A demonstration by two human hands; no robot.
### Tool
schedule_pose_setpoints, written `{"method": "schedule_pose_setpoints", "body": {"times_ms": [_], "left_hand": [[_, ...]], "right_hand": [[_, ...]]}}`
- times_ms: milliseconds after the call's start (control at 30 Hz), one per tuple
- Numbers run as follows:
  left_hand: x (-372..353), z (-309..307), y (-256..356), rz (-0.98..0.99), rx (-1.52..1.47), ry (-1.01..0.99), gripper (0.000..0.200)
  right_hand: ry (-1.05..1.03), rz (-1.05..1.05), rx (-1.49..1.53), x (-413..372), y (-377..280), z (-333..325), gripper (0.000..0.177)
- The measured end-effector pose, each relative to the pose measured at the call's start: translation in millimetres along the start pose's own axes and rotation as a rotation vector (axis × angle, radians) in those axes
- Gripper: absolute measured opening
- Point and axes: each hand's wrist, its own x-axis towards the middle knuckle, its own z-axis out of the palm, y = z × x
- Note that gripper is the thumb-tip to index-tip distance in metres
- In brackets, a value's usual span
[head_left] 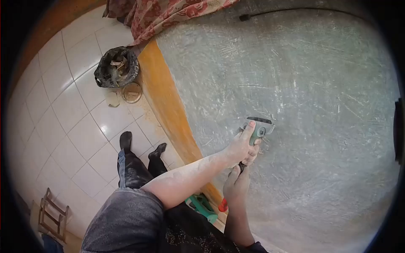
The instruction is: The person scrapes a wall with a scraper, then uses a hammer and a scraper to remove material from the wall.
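Observation:
Both hands are on one hand tool [257,133], which has a green body, a round knob and a wide flat head with a black edge. My left hand [247,145] wraps round its neck near the head, thumb on top. Lower down, my right hand [237,182] is closed round the dark handle. A red end [223,205] shows below the right hand. The head lies at the scratched grey-green wall surface [320,126]; whether it touches is unclear. Pale dust coats the left hand and forearm.
An orange band [162,80] edges the wall beside white floor tiles [63,126]. A black bag [117,67] with scraps and a round lid [131,92] are on the floor. Also visible are a patterned cloth [168,17], black cable [295,10], green object [201,207] and wooden stool [54,215].

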Motion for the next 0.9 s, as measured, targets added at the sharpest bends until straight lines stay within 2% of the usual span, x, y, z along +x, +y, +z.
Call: {"method": "schedule_pose_setpoints", "body": {"times_ms": [67, 267, 367, 667, 767, 867, 900], "left_hand": [[-5.7, 4.1, 2.8, 0.004, 0.013, 0.033, 0.056], [-1.5, 0.5, 3.5, 0.026, 0.048, 0.0, 0.056], [-1.9, 2.4, 8.3, 0.018, 0.028, 0.007, 0.056], [-3.8, 11.9, 1.1, 0.043, 0.113, 0.083, 0.059], [-0.7, 9.5, -1.6, 0.028, 0.097, 0.074, 0.058], [-1.1, 3.8, -9.6, 0.012, 0.245, 0.101, 0.054], [-0.3, -2.1, -14.9, -0.002, 0.311, 0.1, 0.053]], "right_hand": [[-0.01, 0.045, -0.047, -2.8, -3.0, 0.1, 0.04], [0.059, -0.049, 0.019, 1.7, -1.2, 5.7, 0.034], [-0.004, -0.004, -0.051, 3.2, -3.0, 2.4, 0.035], [0.053, -0.09, 0.005, 1.6, 12.8, 4.6, 0.034], [0.104, -0.218, -0.029, 5.3, 30.9, 9.5, 0.036], [-0.1, 0.145, 0.449, -2.8, 34.6, 12.2, 0.04], [-0.123, 0.09, 0.578, -2.6, 48.1, 17.6, 0.041]]}}
